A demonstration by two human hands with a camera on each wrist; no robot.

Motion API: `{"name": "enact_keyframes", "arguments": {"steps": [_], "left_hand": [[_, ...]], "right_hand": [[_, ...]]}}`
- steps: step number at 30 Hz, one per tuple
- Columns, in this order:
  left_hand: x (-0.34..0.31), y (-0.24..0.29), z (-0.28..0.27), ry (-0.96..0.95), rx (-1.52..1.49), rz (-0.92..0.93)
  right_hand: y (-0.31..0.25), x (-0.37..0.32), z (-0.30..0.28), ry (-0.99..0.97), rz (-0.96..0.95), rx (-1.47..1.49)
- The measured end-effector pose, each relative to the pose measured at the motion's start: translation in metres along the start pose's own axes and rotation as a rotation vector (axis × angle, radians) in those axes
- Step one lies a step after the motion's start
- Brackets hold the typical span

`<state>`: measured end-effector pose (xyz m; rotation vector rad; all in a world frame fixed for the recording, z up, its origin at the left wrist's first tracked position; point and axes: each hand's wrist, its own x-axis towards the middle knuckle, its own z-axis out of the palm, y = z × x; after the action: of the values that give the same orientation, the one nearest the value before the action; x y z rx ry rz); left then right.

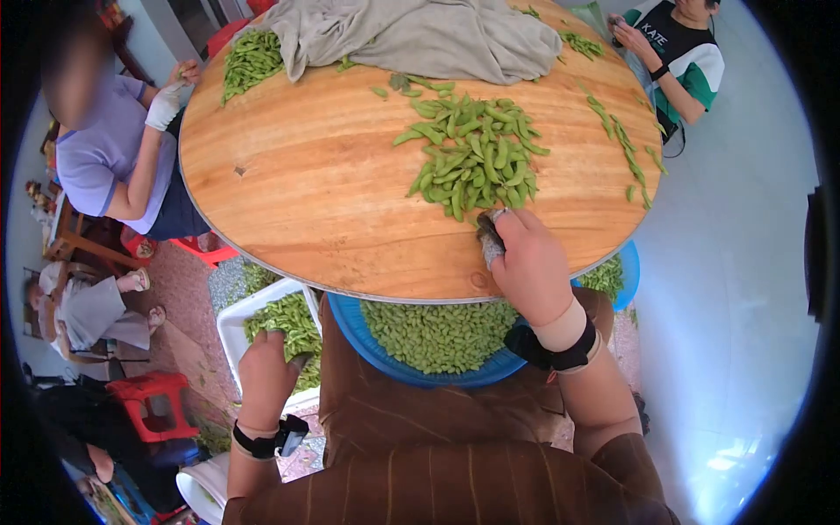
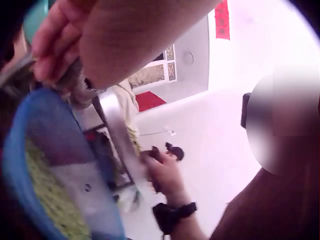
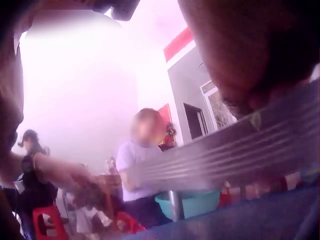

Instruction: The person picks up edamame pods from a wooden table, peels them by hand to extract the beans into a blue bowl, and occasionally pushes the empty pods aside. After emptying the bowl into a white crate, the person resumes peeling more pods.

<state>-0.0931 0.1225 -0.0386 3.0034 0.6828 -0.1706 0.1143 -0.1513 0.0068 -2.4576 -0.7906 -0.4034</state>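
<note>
In the head view, a pile of green pods (image 1: 481, 157) lies on the round wooden table (image 1: 306, 192). My right hand (image 1: 529, 262), with grey coverings on some fingers, is at the pile's near edge, fingers bent downward; whether they pinch a pod is hidden. Below the table's left front edge, my left hand (image 1: 269, 372) is over a white tray (image 1: 229, 337) of pods, thumb apart from the fingers, nothing visible in it. A blue basin (image 1: 350, 337) of shelled beans rests between the knees. In the left wrist view, the left hand (image 2: 60, 45) has loosely bent fingers beside the blue basin (image 2: 17, 125).
A grey cloth (image 1: 420, 39) covers the table's far side, with more pods (image 1: 252, 66) beside it. One person (image 1: 118, 166) sits at left, another (image 1: 687, 52) at far right. Red stools (image 1: 157, 407) stand at left; a second blue basin (image 1: 630, 276) is at right.
</note>
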Motion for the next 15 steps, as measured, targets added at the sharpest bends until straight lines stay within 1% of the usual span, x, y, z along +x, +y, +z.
{"name": "enact_keyframes", "arguments": {"steps": [2, 3, 5, 6, 8, 9, 10, 11, 13, 14, 15], "left_hand": [[0.004, 0.009, -0.008, 0.055, -0.460, 0.139], [0.005, 0.024, -0.021, 0.079, -0.603, 0.230], [0.014, 0.051, -0.034, 0.205, -0.681, 0.528], [0.016, 0.072, -0.045, 0.213, -0.725, 0.545], [0.020, 0.108, -0.055, 0.224, -0.771, 0.563], [0.022, 0.121, -0.056, 0.167, -0.731, 0.646], [0.025, 0.130, -0.057, 0.109, -0.690, 0.729], [0.030, 0.135, -0.056, 0.107, -0.692, 0.731], [0.039, 0.144, -0.050, -0.016, -0.623, 0.856], [0.039, 0.147, -0.047, -0.023, -0.622, 0.860], [0.039, 0.150, -0.045, -0.081, -0.875, 0.748]], "right_hand": [[0.000, 0.001, -0.002, -0.075, 0.008, -0.008], [-0.001, -0.002, -0.004, -0.077, 0.009, -0.006], [-0.005, -0.010, -0.012, -0.201, 0.052, 0.170], [-0.007, -0.015, -0.016, -0.202, 0.049, 0.169], [-0.014, -0.026, -0.026, -0.323, 0.099, 0.450], [-0.022, -0.028, -0.035, -0.373, 0.166, 0.535], [-0.020, -0.033, -0.037, -0.373, 0.166, 0.532], [-0.017, -0.039, -0.040, -0.374, 0.138, 0.526], [-0.012, -0.047, -0.045, -0.374, 0.117, 0.518], [-0.011, -0.051, -0.047, -0.346, 0.197, 0.600], [-0.011, -0.055, -0.048, -0.316, 0.277, 0.685]]}}
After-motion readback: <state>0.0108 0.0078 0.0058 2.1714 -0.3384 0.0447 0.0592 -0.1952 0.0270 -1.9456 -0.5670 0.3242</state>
